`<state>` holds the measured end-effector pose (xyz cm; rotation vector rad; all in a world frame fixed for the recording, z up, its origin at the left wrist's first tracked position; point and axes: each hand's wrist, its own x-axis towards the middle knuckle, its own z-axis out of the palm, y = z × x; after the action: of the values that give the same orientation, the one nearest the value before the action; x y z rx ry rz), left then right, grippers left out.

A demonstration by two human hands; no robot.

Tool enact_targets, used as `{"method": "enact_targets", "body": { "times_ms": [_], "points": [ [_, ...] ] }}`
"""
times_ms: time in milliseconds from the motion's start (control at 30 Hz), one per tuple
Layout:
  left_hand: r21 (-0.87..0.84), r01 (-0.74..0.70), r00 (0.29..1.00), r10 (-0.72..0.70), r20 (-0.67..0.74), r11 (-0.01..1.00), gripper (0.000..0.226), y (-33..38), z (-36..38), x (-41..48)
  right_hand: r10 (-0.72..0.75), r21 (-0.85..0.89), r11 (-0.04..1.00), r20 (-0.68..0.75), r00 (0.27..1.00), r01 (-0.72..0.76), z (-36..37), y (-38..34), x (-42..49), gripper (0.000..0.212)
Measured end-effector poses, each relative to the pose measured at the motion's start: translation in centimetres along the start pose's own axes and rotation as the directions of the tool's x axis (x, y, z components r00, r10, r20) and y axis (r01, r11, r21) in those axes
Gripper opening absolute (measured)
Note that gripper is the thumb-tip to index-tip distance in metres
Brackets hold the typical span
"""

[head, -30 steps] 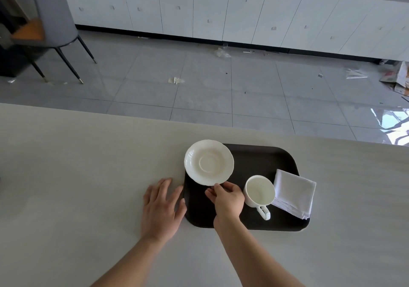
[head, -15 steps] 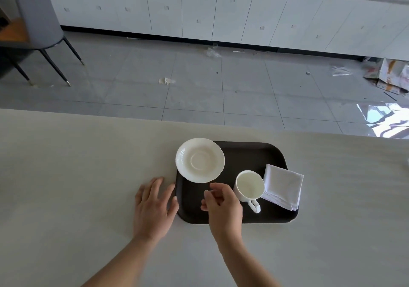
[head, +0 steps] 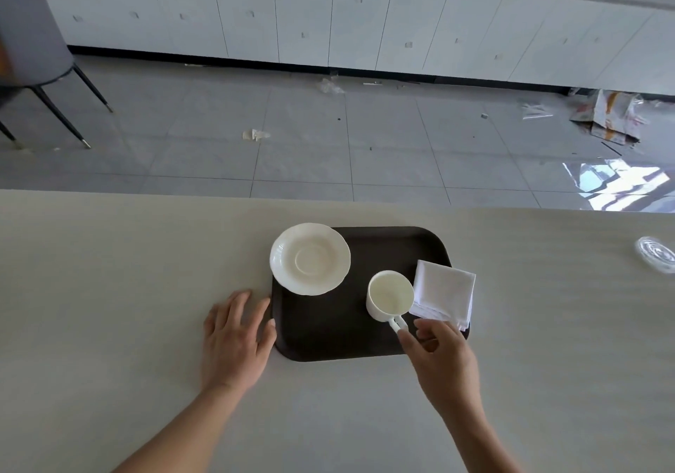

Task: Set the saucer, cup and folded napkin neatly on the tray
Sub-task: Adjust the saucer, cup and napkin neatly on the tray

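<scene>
Right hand (head: 443, 357) pinches at the handle of the white ceramic cup (head: 390, 296) on the dark brown plastic tray (head: 328, 330), likely next lifting it onto the white scalloped saucer (head: 309, 258) overhanging the tray's left rim.

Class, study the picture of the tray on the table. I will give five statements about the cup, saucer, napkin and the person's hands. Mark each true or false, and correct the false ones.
1. The cup stands on the saucer. False: it stands on the tray itself, apart from the saucer.
2. The napkin lies folded to the right of the cup. True.
3. The left hand lies flat on the table beside the tray. True.
4. The right hand grips the napkin. False: its fingers are at the cup's handle.
5. The saucer overhangs the tray's far left corner. True.
</scene>
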<state>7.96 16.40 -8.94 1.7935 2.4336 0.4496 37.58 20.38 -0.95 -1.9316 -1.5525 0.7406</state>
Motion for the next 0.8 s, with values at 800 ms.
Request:
{"method": "enact_targets", "body": {
  "times_ms": [800],
  "points": [
    [0.073,0.027,0.996,-0.033,0.079,0.997,0.048,0.6,-0.6,0.0,0.141,0.164,0.977,-0.010,0.990,-0.137,3.9,-3.0,4.4,0.025]
  ]
}}
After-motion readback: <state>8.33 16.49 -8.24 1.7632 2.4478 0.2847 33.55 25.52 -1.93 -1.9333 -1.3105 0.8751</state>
